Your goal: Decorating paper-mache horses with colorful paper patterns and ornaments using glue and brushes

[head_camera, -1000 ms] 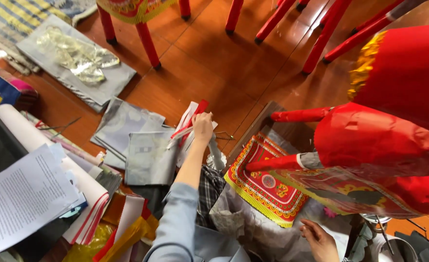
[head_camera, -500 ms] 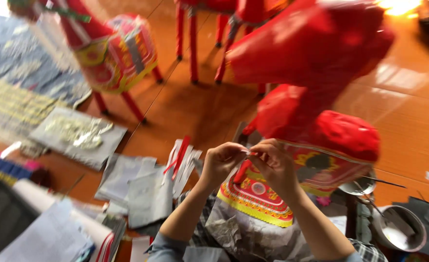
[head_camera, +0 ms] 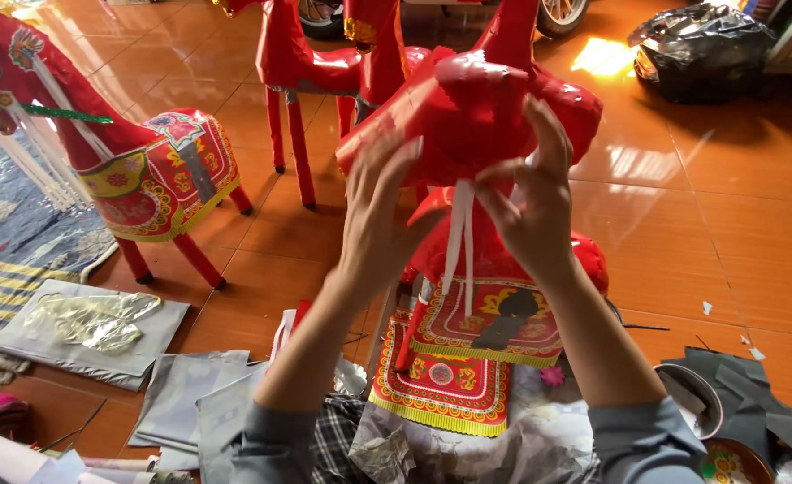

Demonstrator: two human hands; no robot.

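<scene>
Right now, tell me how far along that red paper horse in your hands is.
Done: the red paper horse has its body covered and a patterned saddle cloth on. In hand: the left hand and right hand press white paper strips at its front. Left, judging by the finished horse with a decorated head and white fringe: trimmings. Grey paper sheets lie unused.

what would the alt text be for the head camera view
Two bare hands, left hand and right hand, press on the rear of a red paper horse, where white paper strips hang. A finished decorated paper horse stands at left on the orange tiled floor.
</scene>
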